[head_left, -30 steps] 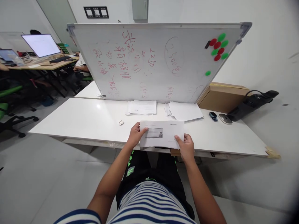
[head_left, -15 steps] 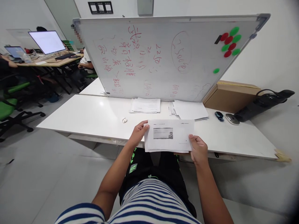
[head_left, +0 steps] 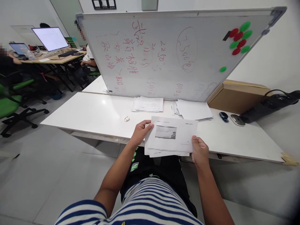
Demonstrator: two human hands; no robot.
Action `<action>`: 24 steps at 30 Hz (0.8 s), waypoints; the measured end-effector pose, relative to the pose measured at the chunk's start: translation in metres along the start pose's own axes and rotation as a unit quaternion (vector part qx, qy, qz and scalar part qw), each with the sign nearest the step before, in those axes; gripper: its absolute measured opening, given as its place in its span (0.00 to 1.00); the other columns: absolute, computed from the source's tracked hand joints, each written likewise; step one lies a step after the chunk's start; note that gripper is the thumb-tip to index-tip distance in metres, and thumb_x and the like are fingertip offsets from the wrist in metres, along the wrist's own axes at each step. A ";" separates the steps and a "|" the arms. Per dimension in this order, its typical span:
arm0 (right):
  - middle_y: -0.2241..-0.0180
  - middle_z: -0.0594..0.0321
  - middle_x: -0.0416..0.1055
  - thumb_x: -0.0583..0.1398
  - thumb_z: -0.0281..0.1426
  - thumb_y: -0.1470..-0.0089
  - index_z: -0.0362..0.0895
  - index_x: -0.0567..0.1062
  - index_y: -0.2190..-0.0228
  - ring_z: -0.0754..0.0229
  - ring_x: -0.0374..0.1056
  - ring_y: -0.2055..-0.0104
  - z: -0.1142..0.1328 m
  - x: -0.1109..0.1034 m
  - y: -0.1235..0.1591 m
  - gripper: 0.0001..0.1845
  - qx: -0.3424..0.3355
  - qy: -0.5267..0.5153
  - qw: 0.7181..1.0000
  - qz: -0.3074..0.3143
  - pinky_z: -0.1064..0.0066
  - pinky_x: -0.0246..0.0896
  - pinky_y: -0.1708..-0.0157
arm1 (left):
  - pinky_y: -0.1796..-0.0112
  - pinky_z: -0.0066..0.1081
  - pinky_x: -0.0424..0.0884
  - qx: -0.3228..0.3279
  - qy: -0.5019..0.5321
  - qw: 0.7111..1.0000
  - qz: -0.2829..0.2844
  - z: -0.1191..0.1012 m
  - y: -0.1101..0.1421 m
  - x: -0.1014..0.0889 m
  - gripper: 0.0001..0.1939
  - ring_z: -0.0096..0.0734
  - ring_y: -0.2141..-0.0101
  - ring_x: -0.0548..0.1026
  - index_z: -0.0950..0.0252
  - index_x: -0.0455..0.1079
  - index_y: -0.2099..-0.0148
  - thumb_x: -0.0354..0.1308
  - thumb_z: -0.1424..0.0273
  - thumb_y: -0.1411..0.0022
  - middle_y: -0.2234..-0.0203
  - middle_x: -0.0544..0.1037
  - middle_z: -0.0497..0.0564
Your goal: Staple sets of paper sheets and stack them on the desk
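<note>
Between my two hands I hold a small stack of printed paper sheets [head_left: 182,132] over the desk's front edge. The top sheet carries a grey picture block and a few short text lines; edges of lower sheets stick out unevenly below it. My left hand [head_left: 141,132] pinches the left edge, thumb on top. My right hand [head_left: 199,149] grips the lower right edge, thumb on top, its other fingers partly hidden. Behind the held sheets, a stack of papers [head_left: 150,104] lies on the white desk [head_left: 93,114], with another pile of papers [head_left: 194,109] to its right.
A whiteboard [head_left: 168,62] with red writing and round magnets leans at the desk's back. A cardboard box [head_left: 239,95], a black bottle [head_left: 267,106], a mouse [head_left: 237,120] and a dark watch-like item [head_left: 224,117] are at right. A small white loop [head_left: 127,119] lies left. People sit beyond.
The held sheets have spread apart, with lower edges now showing beneath the top one. My right hand has shifted from the sheet's bottom to its right edge. The camera view has moved slightly.
</note>
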State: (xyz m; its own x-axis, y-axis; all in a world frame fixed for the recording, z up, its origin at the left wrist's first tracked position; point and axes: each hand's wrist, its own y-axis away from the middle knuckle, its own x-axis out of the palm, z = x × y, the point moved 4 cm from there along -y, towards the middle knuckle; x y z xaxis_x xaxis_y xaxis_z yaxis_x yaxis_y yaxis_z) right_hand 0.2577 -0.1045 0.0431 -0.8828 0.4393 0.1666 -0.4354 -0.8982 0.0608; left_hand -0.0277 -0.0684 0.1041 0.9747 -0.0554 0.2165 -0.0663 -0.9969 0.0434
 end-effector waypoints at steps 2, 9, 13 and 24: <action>0.78 0.67 0.68 0.65 0.47 0.56 0.45 0.72 0.76 0.63 0.64 0.74 -0.002 0.000 0.001 0.19 -0.001 -0.003 1.000 -0.009 0.71 0.63 0.73 | 0.63 0.36 0.73 -0.012 0.007 1.000 0.006 0.002 0.002 0.001 0.20 0.40 0.63 0.77 0.64 0.73 0.55 0.65 0.59 0.48 0.60 0.79 0.53; 0.70 0.63 0.75 0.66 0.47 0.57 0.44 0.76 0.66 0.58 0.71 0.66 -0.006 -0.001 0.006 0.21 0.009 0.034 0.997 -0.062 0.67 0.67 0.64 | 0.62 0.37 0.74 -0.024 0.056 0.998 0.034 0.010 0.005 0.007 0.18 0.37 0.65 0.77 0.65 0.73 0.58 0.67 0.63 0.50 0.63 0.79 0.53; 0.70 0.64 0.75 0.68 0.45 0.60 0.44 0.72 0.61 0.61 0.70 0.69 -0.005 0.001 0.008 0.26 0.009 -0.001 0.998 -0.059 0.68 0.66 0.66 | 0.65 0.33 0.72 -0.016 0.057 0.998 -0.001 0.016 0.001 0.008 0.14 0.33 0.69 0.76 0.66 0.73 0.65 0.68 0.63 0.51 0.70 0.78 0.50; 0.75 0.67 0.70 0.65 0.47 0.57 0.44 0.72 0.70 0.65 0.64 0.73 -0.008 -0.008 0.004 0.20 -0.006 0.013 0.999 -0.042 0.72 0.62 0.71 | 0.72 0.29 0.68 -0.025 0.008 0.998 -0.060 0.018 -0.002 0.005 0.18 0.29 0.74 0.73 0.64 0.65 0.72 0.69 0.59 0.54 0.77 0.74 0.46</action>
State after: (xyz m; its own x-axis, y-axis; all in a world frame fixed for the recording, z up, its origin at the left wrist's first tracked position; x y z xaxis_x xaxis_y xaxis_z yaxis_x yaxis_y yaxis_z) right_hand 0.2618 -0.1112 0.0344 -0.8472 0.5136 0.1363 -0.5103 -0.8579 0.0609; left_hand -0.0186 -0.0675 0.0875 0.9726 0.0652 0.2231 0.0392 -0.9921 0.1191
